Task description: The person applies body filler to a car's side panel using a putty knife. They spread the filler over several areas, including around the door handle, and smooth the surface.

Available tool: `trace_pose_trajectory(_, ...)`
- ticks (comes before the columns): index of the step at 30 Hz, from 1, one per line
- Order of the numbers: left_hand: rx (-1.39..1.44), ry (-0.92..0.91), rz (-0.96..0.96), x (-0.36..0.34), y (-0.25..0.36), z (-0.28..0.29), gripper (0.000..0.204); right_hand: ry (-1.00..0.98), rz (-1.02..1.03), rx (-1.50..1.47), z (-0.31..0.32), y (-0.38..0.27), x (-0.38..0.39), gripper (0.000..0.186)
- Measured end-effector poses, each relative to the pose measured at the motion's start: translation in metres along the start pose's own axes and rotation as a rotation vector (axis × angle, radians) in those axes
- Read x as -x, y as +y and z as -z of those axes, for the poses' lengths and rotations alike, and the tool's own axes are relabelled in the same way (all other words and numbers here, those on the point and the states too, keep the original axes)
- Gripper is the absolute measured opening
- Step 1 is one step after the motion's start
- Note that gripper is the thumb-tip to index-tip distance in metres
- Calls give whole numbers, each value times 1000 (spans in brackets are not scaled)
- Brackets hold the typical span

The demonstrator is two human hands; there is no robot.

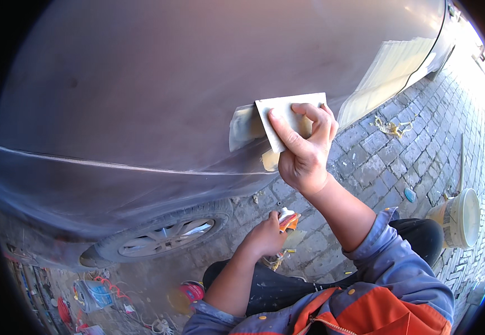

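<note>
My right hand (304, 139) grips a flat white spreader (279, 103) against the lower side of a dull grey car body (142, 72). A pale filler patch (241, 128) lies beside the spreader, and a wider cream patch (382, 72) covers the panel to the right. My left hand (266, 237) is lower down, closed on a small white and orange item (288, 222), too small to make out exactly. A wheel (164, 237) sits below the panel at the lower left.
A white bucket (460, 218) with a stick behind it stands at the right on the grey paving (379, 156). A tub (91, 296), red cords and a red-lidded container (191, 292) are at the lower left. My bent legs are below me.
</note>
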State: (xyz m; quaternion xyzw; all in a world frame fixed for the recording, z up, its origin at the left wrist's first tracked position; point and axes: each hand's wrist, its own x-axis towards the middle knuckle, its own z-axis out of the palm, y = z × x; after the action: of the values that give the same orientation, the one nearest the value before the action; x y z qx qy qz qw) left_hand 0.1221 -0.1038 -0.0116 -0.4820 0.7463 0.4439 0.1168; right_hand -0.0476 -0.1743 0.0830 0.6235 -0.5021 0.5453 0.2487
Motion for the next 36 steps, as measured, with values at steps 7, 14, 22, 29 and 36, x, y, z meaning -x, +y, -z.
trace_pose_trajectory(7,24,17,-18,-3,-7,-2,63,-2,5,-1,-17,5,18,53)
trace_pose_trajectory(14,18,6,-22,-5,-8,-1,60,-121,16,-72,-15,5,42,60)
trace_pose_trajectory(22,-6,-1,-9,3,3,2,61,-268,14,-94,7,2,46,60)
trace_pose_trajectory(29,-5,-2,-20,4,4,-2,63,-21,-3,-12,8,16,12,53)
trace_pose_trajectory(36,-19,-5,-5,5,4,-3,63,63,-5,28,-14,17,15,51)
